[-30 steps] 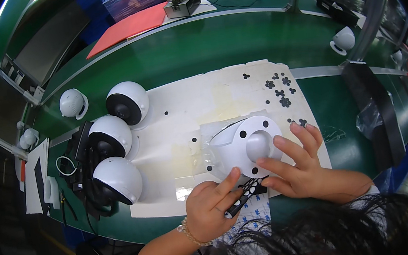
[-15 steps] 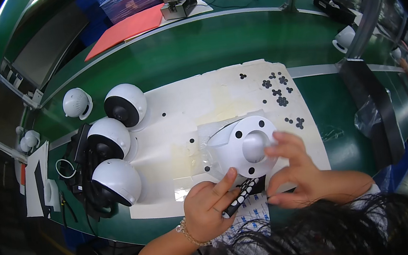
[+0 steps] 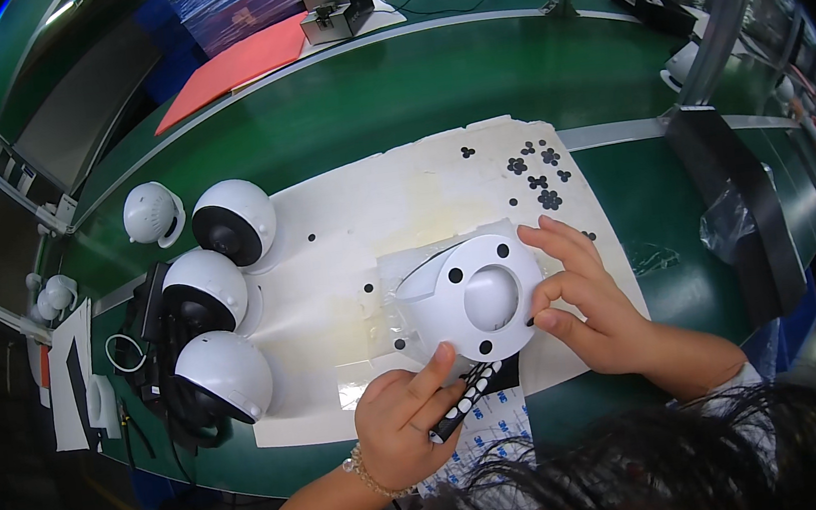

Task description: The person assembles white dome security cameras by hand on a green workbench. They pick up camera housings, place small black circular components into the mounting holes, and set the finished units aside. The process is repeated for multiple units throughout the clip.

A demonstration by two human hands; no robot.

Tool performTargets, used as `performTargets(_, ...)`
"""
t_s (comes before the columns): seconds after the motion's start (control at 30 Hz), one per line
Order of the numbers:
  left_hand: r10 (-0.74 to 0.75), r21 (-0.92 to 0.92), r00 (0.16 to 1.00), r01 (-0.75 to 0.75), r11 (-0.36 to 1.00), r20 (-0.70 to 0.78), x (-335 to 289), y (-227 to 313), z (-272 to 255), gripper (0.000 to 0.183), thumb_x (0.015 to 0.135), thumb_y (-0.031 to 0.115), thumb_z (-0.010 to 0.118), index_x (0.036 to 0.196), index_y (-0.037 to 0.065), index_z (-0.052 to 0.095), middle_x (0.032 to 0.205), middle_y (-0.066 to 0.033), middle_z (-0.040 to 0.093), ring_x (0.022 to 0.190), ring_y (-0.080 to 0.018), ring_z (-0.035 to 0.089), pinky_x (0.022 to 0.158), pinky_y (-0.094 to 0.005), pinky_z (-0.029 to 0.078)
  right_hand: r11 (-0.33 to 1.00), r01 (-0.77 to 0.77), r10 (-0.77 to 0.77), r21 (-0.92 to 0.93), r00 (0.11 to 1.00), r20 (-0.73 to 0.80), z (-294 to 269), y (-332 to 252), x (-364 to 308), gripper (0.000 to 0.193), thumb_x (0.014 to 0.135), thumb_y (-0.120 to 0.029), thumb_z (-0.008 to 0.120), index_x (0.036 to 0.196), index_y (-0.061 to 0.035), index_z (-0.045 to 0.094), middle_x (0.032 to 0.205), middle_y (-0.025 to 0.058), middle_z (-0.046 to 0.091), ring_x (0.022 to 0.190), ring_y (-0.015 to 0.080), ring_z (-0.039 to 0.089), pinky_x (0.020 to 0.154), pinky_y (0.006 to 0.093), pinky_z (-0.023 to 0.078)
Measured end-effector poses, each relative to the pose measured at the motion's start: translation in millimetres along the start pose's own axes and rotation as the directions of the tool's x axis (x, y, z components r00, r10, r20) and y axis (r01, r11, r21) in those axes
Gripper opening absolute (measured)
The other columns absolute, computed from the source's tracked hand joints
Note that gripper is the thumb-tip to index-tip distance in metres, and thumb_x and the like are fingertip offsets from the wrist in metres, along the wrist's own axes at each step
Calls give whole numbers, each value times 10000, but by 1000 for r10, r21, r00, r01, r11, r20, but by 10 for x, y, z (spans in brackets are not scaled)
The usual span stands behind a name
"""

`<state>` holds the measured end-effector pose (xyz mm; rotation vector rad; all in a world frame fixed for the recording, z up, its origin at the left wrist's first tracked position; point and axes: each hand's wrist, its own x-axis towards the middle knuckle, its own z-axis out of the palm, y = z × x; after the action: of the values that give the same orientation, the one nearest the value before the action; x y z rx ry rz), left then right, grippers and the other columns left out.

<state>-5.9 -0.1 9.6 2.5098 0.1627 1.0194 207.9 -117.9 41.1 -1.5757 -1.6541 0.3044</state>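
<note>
In front of me a white rounded housing (image 3: 446, 319) lies with its ring-shaped base facing up. Three round black pads (image 3: 486, 348) show on the ring around a central hollow. My right hand (image 3: 596, 314) is at the ring's right edge, thumb and index finger pinched on a small black pad (image 3: 530, 322). With my left hand (image 3: 399, 419) I grip a black strip (image 3: 463, 406) with rows of white round spots, while one finger touches the ring's lower left edge. Under the strip is a white sheet with blue print (image 3: 493, 427).
Three white ball-shaped devices with black fronts (image 3: 225, 372) stand on the left, beside black cables (image 3: 182, 407). Loose black pads (image 3: 550, 200) lie on the cardboard (image 3: 320, 325). A smaller white device (image 3: 153, 214) is farther back. A long black piece (image 3: 740, 207) lies at the right.
My right hand has moved up from near the strip to the ring's right edge, carrying the small black pad. The left hand stays by the ring with the strip. The whole view has shifted slightly.
</note>
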Motion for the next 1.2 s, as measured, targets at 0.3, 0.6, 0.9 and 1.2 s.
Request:
performTargets(0.3, -20, 9, 1000, 20, 1000, 2, -16, 10, 3, 312, 476, 34, 661, 788, 17, 654, 1200, -119, 540, 546, -209, 523, 564, -288, 437, 679, 303, -441, -669, 896, -42, 32, 50, -215, 201, 731, -136, 631, 931, -116, 615, 1240, 115, 458, 1149, 305, 390, 930, 434, 255)
performTargets(0.6, 9, -67, 997, -4, 998, 75, 7, 16, -51, 347, 504, 36, 668, 849, 17, 636, 1231, -130, 509, 588, -212, 540, 568, -301, 443, 456, -427, 365, 781, 890, 274, 143, 141, 37, 328, 786, -129, 644, 1073, -21, 526, 1014, 66, 576, 950, 119, 515, 805, 258, 403)
performTargets(0.9, 226, -266, 964, -183, 947, 141, -20, -62, -97, 412, 561, 24, 605, 972, 10, 578, 1217, -156, 510, 774, -252, 581, 641, -319, 467, 877, -238, 392, 417, 856, -336, -374, 1048, 1060, 235, 811, -149, 532, 991, -2, 566, 849, 45, 586, 805, 145, 566, 691, 268, 438)
performTargets(1.2, 243, -255, 946, -186, 949, 213, -78, -67, -53, 377, 646, 77, 566, 1015, 3, 545, 1261, -137, 474, 794, -226, 543, 663, -312, 461, 205, -299, 283, -932, 930, -235, -557, 2385, 1433, 158, 745, -121, 517, 845, -65, 626, 810, 99, 616, 790, 275, 600, 709, 411, 449)
